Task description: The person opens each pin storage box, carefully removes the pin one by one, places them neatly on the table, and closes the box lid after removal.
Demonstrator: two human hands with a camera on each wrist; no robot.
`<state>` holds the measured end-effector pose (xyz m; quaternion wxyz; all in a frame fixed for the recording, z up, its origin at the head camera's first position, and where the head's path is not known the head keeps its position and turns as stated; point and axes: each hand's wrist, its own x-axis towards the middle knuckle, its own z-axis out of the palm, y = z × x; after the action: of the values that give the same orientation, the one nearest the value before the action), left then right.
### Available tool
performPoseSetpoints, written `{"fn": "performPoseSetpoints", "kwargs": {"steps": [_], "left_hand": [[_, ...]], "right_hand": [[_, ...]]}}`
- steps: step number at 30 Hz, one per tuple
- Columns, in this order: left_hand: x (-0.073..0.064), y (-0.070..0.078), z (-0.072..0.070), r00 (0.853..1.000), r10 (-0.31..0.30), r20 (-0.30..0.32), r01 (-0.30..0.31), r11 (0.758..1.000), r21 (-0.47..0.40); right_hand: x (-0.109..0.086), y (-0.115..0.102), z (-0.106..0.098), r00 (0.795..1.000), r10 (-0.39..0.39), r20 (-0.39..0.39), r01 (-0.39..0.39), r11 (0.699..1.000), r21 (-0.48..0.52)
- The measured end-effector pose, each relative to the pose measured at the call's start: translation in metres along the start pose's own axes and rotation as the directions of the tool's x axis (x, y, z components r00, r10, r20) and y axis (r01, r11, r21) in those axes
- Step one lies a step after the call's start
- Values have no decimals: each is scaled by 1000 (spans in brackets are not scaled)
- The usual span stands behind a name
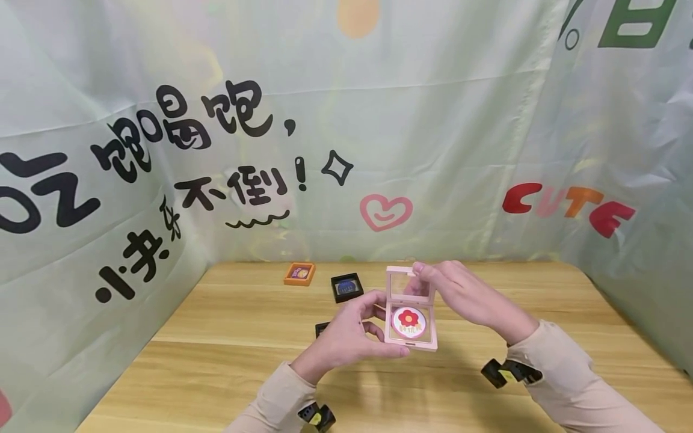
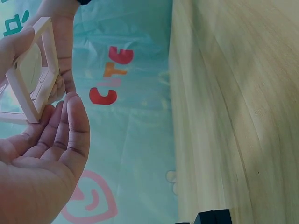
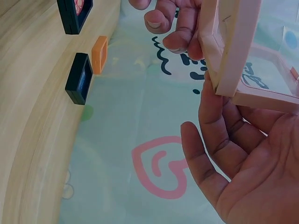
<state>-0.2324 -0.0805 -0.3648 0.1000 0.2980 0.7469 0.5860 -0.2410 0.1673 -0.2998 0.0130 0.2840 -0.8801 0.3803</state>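
A small pink hinged display case [image 1: 409, 302] with clear windows hangs above the table, its lid swung up. Inside the lower half sits a round white badge [image 1: 409, 323] with a red flower and a pink rim. My left hand [image 1: 352, 337] grips this lower half from the left, thumb along its front edge. My right hand [image 1: 465, 294] holds the lid at its upper right, thumb on the top edge and fingers behind. In the right wrist view, the case [image 3: 238, 51] stands spread at an angle, with right-hand fingers behind the lid.
On the table [image 1: 233, 361] lie an orange case [image 1: 299, 274] and a black case [image 1: 347, 287] towards the back. Another black case [image 1: 322, 328] is mostly hidden behind my left hand. A printed cloth [image 1: 325, 234] hangs round the back and sides.
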Motion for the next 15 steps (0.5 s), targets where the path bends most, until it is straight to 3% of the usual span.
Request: {"fn": "performPoseSetpoints", "kwargs": {"steps": [15], "left_hand": [[0,0,0,1000,1,4,-1,1000,-6]], "right_hand": [[2,5,0,1000,10,2,-10,1000,17]]}}
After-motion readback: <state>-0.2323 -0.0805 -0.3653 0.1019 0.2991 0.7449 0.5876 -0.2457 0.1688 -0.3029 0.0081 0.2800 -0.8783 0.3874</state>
